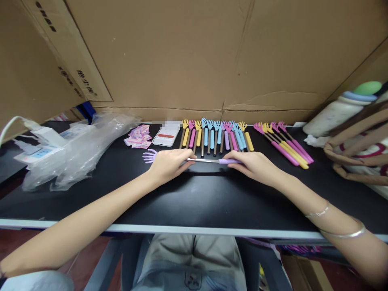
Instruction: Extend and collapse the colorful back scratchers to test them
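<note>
Between my two hands a purple back scratcher lies level just above the black tabletop. My left hand is closed round its metal shaft near the purple claw, which sticks out to the left. My right hand grips the purple handle sleeve at the other end. Just beyond, a row of claw heads on short shafts and loose coloured handle sleeves lies side by side in yellow, pink, blue and purple. To the right of the row, several back scratchers with handles lie slanted together.
At the left are a crumpled clear plastic bag and a white power strip. Small printed cards and a phone lie at the back. A bottle and a brown-handled bag stand right. Cardboard walls the back.
</note>
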A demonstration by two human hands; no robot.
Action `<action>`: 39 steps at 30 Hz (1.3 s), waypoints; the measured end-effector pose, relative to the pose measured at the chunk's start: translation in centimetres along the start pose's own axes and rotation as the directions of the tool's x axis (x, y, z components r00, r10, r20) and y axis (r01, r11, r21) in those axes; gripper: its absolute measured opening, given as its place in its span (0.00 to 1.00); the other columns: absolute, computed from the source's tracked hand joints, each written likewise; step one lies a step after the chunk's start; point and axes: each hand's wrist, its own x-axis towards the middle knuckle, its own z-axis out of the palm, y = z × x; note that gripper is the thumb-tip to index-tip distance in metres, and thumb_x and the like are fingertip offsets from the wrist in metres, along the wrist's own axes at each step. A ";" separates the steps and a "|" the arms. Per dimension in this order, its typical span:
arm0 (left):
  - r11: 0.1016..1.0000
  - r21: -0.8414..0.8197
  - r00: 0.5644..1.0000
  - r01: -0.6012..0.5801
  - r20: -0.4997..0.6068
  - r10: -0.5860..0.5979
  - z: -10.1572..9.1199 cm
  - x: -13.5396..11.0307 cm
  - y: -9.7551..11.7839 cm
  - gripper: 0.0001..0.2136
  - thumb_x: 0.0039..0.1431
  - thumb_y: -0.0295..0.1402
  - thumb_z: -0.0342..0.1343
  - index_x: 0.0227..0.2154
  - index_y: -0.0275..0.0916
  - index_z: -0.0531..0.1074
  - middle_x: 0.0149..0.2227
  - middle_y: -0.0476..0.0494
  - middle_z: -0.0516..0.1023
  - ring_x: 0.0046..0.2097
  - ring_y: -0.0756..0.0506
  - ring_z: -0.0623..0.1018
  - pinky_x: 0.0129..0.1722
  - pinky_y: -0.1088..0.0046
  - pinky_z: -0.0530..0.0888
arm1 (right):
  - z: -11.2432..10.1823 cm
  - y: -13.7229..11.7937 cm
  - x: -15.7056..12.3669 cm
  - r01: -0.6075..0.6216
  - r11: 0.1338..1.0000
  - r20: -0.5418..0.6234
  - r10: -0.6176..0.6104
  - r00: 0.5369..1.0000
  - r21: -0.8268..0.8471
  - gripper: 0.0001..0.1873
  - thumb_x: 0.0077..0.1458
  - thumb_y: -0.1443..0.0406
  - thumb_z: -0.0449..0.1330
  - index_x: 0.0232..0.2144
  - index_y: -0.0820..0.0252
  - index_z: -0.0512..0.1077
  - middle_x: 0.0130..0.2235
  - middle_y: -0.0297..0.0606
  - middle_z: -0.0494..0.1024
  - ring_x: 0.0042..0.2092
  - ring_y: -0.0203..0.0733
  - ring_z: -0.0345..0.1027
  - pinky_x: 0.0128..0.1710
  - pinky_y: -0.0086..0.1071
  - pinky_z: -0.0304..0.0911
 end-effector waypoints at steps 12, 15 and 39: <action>1.000 -0.007 1.000 0.004 -0.017 -0.004 0.0 -0.1 0.0 0.08 0.64 0.37 0.50 0.33 0.41 0.72 0.33 0.52 0.81 0.33 0.52 0.79 0.25 0.80 0.64 | -0.2 -0.4 0.1 -0.031 0.999 0.039 0.032 0.999 -0.016 0.21 0.65 0.53 0.41 0.43 0.54 0.70 0.33 0.34 0.79 0.29 0.35 0.72 0.30 0.27 0.59; 1.000 -0.017 1.000 0.010 -0.014 -0.010 0.0 -0.1 0.0 0.08 0.64 0.37 0.51 0.33 0.41 0.72 0.33 0.52 0.81 0.33 0.52 0.79 0.26 0.80 0.65 | -0.2 -0.5 0.1 -0.043 0.999 0.058 0.045 0.997 -0.027 0.23 0.65 0.53 0.40 0.41 0.55 0.70 0.29 0.34 0.78 0.27 0.35 0.71 0.29 0.26 0.58; 0.999 -0.010 0.999 0.039 0.038 -0.039 0.1 -0.1 -0.1 0.12 0.67 0.41 0.45 0.35 0.43 0.70 0.32 0.52 0.81 0.33 0.51 0.79 0.25 0.80 0.63 | -0.2 -0.4 0.0 -0.004 0.999 -0.054 0.001 0.999 -0.052 0.19 0.64 0.54 0.45 0.42 0.54 0.73 0.35 0.34 0.81 0.32 0.35 0.74 0.31 0.26 0.59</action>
